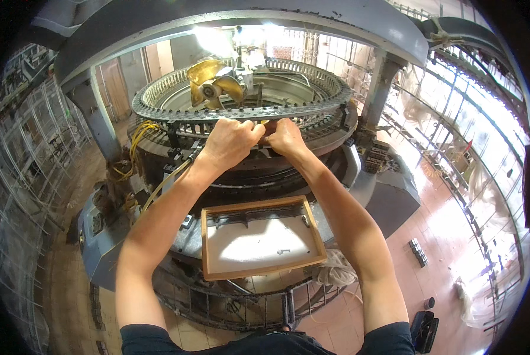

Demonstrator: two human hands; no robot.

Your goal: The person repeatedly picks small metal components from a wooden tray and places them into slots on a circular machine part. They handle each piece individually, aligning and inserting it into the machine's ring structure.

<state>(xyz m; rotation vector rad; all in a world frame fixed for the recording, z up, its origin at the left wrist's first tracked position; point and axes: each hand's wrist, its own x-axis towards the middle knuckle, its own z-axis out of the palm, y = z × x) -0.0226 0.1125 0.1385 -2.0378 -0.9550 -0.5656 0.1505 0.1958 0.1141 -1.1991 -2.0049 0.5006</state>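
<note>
Together, left hand (pixel 229 142), right hand (pixel 287 137) on needle ring (pixel 158 111)

Ring (pixel 241 112) was dull grey metal w/ toothed edge, a bit greasy looking. Frame (pixel 105 26) was painted metal, matt grey, scuffed. Tray (pixel 315 234) had bare wood sides, matt, w/ pale smooth base. Fan (pixel 217 83) was shiny brass-ish metal. Rag (pixel 336 275) was limp dirty cloth. Floor (pixel 437 219) tiles were glossy.

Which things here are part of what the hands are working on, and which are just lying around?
In use:
- left hand and right hand, both pressed to the toothed ring of the circular knitting machine
- wooden tray under the forearms, holding small metal parts

Lying about:
- rag beside the tray
- black case on the floor
- yellow cables
- wire racks
</note>
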